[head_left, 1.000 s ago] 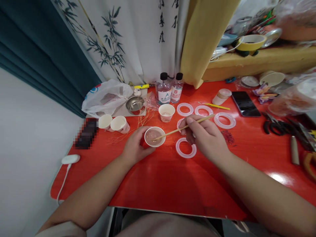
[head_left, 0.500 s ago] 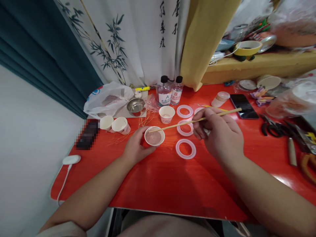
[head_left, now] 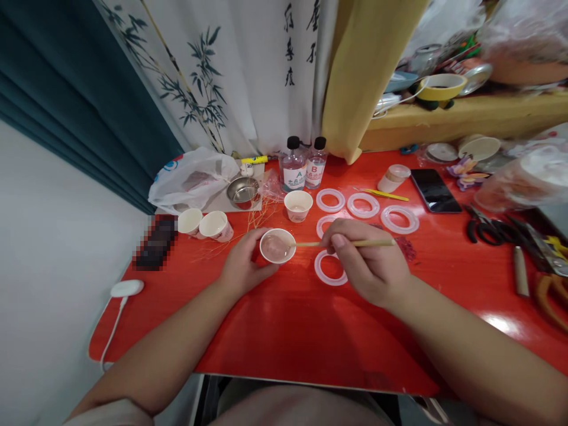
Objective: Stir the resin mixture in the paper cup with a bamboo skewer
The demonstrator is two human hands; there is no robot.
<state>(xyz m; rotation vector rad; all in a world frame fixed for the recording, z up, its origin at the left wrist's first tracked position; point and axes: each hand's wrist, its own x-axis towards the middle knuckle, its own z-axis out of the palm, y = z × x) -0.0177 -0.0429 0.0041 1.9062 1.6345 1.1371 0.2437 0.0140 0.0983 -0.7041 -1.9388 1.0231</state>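
My left hand (head_left: 242,266) is wrapped round a small paper cup (head_left: 280,231), which stands upright or is held just at the table. Pinkish, nearly clear liquid (head_left: 274,247) lies inside it. Between the fingers of my right hand (head_left: 370,260) is a thin bamboo stick (head_left: 377,243), its tip dipping into the liquid near the cup's right side. Under and around that hand lie pink translucent ring moulds (head_left: 330,283), one partly covered by the fingers. Behind the held cup stands another paper cup (head_left: 299,216).
Bottles marked A (head_left: 294,177) and B (head_left: 315,171) stand at the back. Two paper cups (head_left: 216,229) and a metal bowl (head_left: 243,192) are on the left. Yellow tweezers (head_left: 386,194), a phone (head_left: 435,190) and scissors (head_left: 490,231) lie to the right on the red table (head_left: 284,337).
My right hand has moved left and down, bringing the stick lower and its tip from the cup's left to its right side. More ring moulds and the tweezers now show. My left hand stays.
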